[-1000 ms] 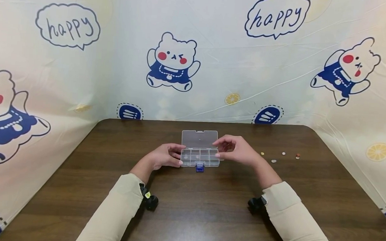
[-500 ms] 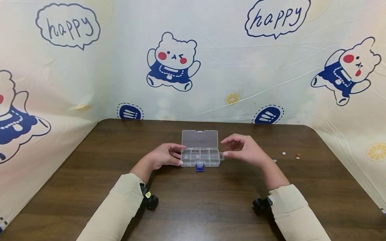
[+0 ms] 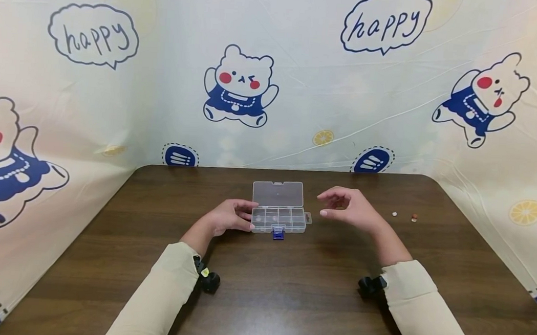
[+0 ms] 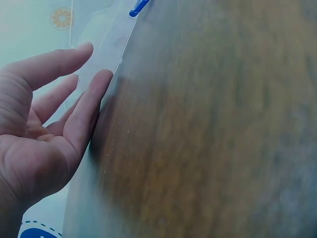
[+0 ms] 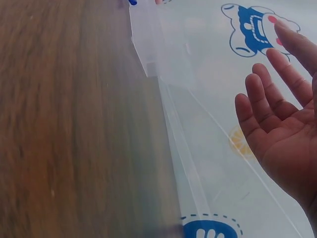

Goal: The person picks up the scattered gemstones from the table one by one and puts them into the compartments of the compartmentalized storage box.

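The table [image 3: 279,286] bears a clear box [image 3: 277,218] between the left hand [image 3: 227,218], gripping it, and the relaxed right hand [image 3: 353,209].

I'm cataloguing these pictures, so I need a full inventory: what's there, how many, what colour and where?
Clear compartment box: 1, transparent, mid-table
Lid: 1, transparent, raised open behind the box
Latch: 1, blue, box's front
Hang tab: 1, transparent, box's right end
Tablet-like piece: 1, white, table's right side
Two-tone piece: one or two, cannot tell, reddish-brown and white, right of the white one
Table: 1, dark brown, beneath everything
Printed backdrop: 1, pale with blue bear designs, around the table
Wrist cameras: 2, black, one per wrist
Sleeves: 2, cream, on forearms
Left grip: 1, bare, touching the box's left end
Right grip: 1, bare, right of the box, apart from it
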{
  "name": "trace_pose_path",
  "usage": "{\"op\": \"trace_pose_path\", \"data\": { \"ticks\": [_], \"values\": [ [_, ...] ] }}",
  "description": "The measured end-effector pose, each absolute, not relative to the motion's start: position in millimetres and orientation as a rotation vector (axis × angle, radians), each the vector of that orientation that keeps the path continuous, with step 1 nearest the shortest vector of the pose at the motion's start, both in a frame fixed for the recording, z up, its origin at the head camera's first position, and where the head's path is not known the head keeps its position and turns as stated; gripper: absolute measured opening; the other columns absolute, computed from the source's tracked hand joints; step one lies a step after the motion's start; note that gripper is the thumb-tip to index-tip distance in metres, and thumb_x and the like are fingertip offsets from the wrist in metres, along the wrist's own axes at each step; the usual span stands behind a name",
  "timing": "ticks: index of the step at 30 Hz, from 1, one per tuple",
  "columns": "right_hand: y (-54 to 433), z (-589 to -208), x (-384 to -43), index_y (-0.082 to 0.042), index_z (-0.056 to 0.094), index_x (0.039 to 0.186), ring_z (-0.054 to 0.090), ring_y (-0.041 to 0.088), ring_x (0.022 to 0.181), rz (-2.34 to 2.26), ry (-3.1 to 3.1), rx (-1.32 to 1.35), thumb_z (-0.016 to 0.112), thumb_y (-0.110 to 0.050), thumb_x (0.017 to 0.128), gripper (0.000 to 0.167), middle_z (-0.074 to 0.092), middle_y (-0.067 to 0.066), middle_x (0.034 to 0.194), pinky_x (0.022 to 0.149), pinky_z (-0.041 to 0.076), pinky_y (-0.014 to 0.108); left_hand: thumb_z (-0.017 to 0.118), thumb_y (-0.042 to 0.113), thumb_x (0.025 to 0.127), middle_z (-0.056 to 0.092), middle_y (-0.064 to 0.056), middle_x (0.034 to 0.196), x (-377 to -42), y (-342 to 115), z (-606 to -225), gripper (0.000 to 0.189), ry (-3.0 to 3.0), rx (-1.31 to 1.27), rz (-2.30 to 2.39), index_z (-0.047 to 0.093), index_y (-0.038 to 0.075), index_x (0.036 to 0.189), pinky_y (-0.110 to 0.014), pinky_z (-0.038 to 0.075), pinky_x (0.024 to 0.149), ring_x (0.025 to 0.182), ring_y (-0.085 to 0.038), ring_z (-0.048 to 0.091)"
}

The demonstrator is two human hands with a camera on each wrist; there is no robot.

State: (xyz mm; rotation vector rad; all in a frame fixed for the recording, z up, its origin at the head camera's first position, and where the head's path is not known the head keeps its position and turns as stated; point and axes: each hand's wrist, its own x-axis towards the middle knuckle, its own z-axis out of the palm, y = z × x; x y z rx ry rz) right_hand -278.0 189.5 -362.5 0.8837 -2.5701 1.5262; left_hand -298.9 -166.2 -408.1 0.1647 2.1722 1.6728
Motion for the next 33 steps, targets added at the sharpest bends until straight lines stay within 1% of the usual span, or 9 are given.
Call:
{"op": "trace_pose_path", "data": {
  "ticks": [6,10,17,22,30,33],
  "values": [
    [198.2,-360.7,-277.3,-0.006,0.069,0.113,0.060,0.027,0.093,1.568,-2.553,0.857,0.079,-0.012,0.083,0.032,0.068,0.008,0.101,0.076,0.053,0.030,0.075,-0.016,0.074,0.057,-0.019,0.124,-299.7,-165.6,-407.4,0.067,2.157,0.179,1.686,0.057,0.005,0.135,-0.037,0.058,0.082,0.099,-0.027,0.060],
    [205.2,-360.4,-276.7,-0.005,0.068,0.113,0.060,0.028,0.095,1.574,-2.558,0.826,0.078,-0.012,0.083,0.032,0.067,0.010,0.103,0.077,0.053,0.029,0.076,-0.015,0.074,0.057,-0.019,0.123,-299.6,-165.8,-407.6,0.067,2.139,0.186,1.689,0.056,0.004,0.136,-0.037,0.058,0.082,0.098,-0.027,0.060],
    [221.7,-360.9,-274.9,-0.003,0.067,0.116,0.060,0.024,0.095,1.557,-2.571,0.765,0.077,-0.013,0.085,0.035,0.067,0.011,0.106,0.078,0.053,0.028,0.076,-0.014,0.076,0.056,-0.022,0.119,-297.3,-164.9,-408.0,0.066,2.100,0.177,1.725,0.054,0.002,0.136,-0.039,0.058,0.080,0.093,-0.027,0.062],
    [231.6,-359.1,-272.8,0.000,0.066,0.117,0.060,0.023,0.094,1.564,-2.556,0.737,0.077,-0.012,0.085,0.036,0.066,0.014,0.107,0.078,0.053,0.026,0.076,-0.013,0.076,0.056,-0.022,0.119,-296.7,-164.1,-408.2,0.065,2.132,0.173,1.714,0.055,0.002,0.136,-0.038,0.058,0.079,0.094,-0.027,0.061],
    [244.7,-357.5,-271.3,0.000,0.064,0.121,0.060,0.021,0.096,1.523,-2.603,0.652,0.077,-0.013,0.086,0.040,0.065,0.013,0.113,0.078,0.054,0.023,0.077,-0.012,0.075,0.057,-0.021,0.118,-298.2,-162.4,-408.6,0.066,2.144,0.132,1.706,0.057,0.005,0.135,-0.038,0.059,0.078,0.093,-0.028,0.062],
    [250.3,-358.0,-270.3,-0.001,0.064,0.121,0.059,0.021,0.096,1.509,-2.606,0.640,0.076,-0.013,0.086,0.039,0.065,0.014,0.114,0.077,0.054,0.022,0.077,-0.012,0.074,0.058,-0.020,0.117,-299.1,-161.6,-409.5,0.066,2.147,0.120,1.707,0.058,0.006,0.134,-0.038,0.059,0.078,0.093,-0.028,0.063]
  ]
}}
